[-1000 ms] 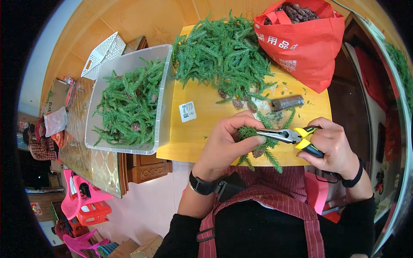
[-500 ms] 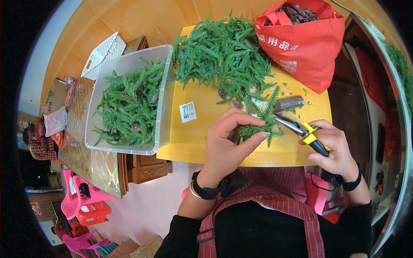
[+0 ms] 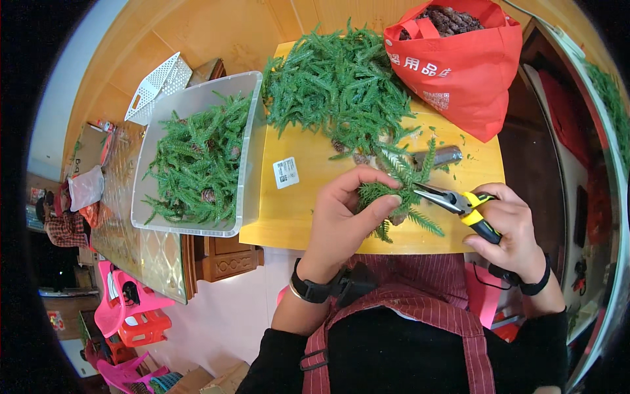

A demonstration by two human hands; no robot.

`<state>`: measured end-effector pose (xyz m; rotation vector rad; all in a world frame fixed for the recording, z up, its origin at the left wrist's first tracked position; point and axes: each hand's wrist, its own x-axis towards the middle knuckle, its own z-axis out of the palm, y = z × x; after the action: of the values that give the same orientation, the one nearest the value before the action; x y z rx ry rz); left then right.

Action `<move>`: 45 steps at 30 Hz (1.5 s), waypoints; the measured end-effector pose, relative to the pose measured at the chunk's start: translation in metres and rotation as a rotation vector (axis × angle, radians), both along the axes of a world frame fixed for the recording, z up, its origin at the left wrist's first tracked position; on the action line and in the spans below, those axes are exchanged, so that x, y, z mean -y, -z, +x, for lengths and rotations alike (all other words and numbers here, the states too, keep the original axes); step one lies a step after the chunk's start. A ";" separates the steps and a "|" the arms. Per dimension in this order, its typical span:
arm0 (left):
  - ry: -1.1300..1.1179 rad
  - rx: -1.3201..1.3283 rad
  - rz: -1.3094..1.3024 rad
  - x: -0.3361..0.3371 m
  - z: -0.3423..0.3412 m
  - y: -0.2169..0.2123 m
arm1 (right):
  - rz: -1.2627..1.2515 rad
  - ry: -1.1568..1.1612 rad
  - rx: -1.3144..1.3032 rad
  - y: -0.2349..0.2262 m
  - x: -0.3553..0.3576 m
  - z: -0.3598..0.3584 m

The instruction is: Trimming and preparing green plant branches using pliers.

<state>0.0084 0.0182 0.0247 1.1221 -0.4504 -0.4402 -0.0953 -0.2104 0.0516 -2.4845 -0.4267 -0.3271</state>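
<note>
left hand (image 3: 341, 220) fingers are clamping a green artificial pine sprig (image 3: 400, 190) over the yellow wooden bench (image 3: 308, 203), steadying it while the right hand (image 3: 508, 230), fingers wrapped around yellow-handled pliers (image 3: 459, 203), is nipping its stem.

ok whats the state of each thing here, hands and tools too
left hand: closed on the green sprig
green sprig: held above the table edge, plier tips at it
right hand: gripping the pliers
pliers: jaws nearly shut at the sprig
clear plastic bin: open, part filled with greenery
red bag: open, pine cones inside
</note>
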 end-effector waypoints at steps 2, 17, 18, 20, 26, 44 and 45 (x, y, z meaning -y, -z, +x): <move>0.051 -0.030 -0.019 -0.001 0.000 0.001 | 0.000 -0.012 0.003 -0.001 0.000 0.001; 0.024 0.114 0.191 -0.005 0.003 -0.012 | -0.032 -0.060 -0.002 -0.015 -0.004 0.005; 0.024 0.115 0.191 -0.006 0.004 -0.012 | -0.049 -0.065 -0.013 -0.017 -0.004 0.004; 0.011 0.254 0.270 -0.008 0.006 -0.010 | -0.042 -0.036 -0.015 -0.015 -0.005 0.002; 0.000 0.376 0.323 -0.008 0.007 -0.006 | -0.092 -0.003 -0.022 -0.021 -0.007 0.000; 0.020 0.087 0.017 -0.002 0.000 0.000 | 0.049 -0.006 -0.075 -0.023 -0.004 -0.007; 0.021 0.088 0.018 -0.002 0.001 0.001 | 0.056 -0.005 -0.051 -0.023 -0.005 -0.007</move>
<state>0.0089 0.0201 0.0236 1.1581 -0.5366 -0.4149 -0.1023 -0.2056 0.0749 -2.4309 -0.3975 -0.2701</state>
